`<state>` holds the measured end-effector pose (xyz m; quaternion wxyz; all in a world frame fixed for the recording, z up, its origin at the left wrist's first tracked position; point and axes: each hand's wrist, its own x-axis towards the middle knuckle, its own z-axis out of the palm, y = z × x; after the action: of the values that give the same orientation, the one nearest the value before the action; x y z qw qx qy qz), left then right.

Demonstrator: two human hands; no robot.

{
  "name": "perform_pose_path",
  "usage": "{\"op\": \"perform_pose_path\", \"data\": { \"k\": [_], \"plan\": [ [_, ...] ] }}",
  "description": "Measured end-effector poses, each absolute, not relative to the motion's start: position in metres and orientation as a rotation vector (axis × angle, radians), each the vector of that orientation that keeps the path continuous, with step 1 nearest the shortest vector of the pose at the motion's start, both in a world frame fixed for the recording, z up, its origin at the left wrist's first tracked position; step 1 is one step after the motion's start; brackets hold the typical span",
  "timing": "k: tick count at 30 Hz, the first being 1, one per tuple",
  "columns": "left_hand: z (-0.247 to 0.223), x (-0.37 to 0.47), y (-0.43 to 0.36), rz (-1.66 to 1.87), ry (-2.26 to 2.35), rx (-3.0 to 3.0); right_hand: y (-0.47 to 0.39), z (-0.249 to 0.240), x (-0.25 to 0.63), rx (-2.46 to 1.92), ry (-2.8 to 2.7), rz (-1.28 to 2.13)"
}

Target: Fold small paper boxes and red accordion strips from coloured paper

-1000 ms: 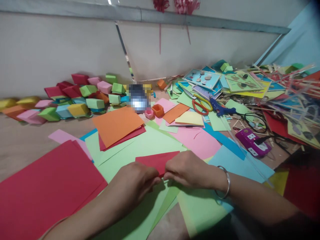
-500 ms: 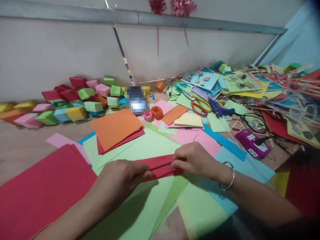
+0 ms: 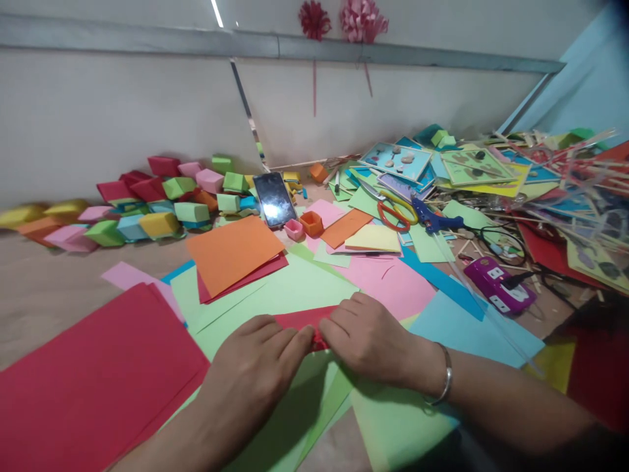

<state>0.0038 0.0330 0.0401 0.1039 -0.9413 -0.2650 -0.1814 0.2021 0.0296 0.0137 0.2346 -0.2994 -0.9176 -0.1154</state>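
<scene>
Between my two hands lies a folded piece of red paper (image 3: 302, 318), above light green sheets (image 3: 280, 282). My left hand (image 3: 265, 357) is closed on its left part, thumb and fingers pressed along the near edge. From the other side my right hand (image 3: 366, 334), with a silver bangle at the wrist, pinches the paper close beside the left thumb. The fingers hide much of the folds. Left of my left hand is a stack of large red sheets (image 3: 98, 367). Orange paper squares (image 3: 236, 249) rest on red ones beyond my hands.
Many small folded paper boxes (image 3: 160, 225) line the wall at left. A phone (image 3: 275, 200) lies behind two small open boxes (image 3: 311, 224). Scissors (image 3: 396, 216), a blue glue gun (image 3: 435, 219), a purple power socket (image 3: 500, 285) and framed pebble pictures (image 3: 396, 160) crowd the right.
My hands have come closer together along the red paper, and its visible fold lines are now mostly covered by my fingers. The view has shifted slightly.
</scene>
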Motion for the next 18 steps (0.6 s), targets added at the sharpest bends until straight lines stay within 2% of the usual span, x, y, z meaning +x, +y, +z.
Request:
{"op": "perform_pose_path", "data": {
  "k": [4,13,18],
  "plan": [
    [0.045,-0.011,0.049,-0.51,-0.81,-2.824,0.04,0.015,0.218,-0.9,-2.558,-0.291],
    [0.041,-0.037,0.072,-0.456,-1.152,-2.961,0.056,0.016,0.232,-1.163,-2.605,0.322],
    [0.047,-0.039,0.076,-0.356,-1.227,-3.01,0.061,0.013,0.233,-1.168,-2.609,0.35]
  ]
}}
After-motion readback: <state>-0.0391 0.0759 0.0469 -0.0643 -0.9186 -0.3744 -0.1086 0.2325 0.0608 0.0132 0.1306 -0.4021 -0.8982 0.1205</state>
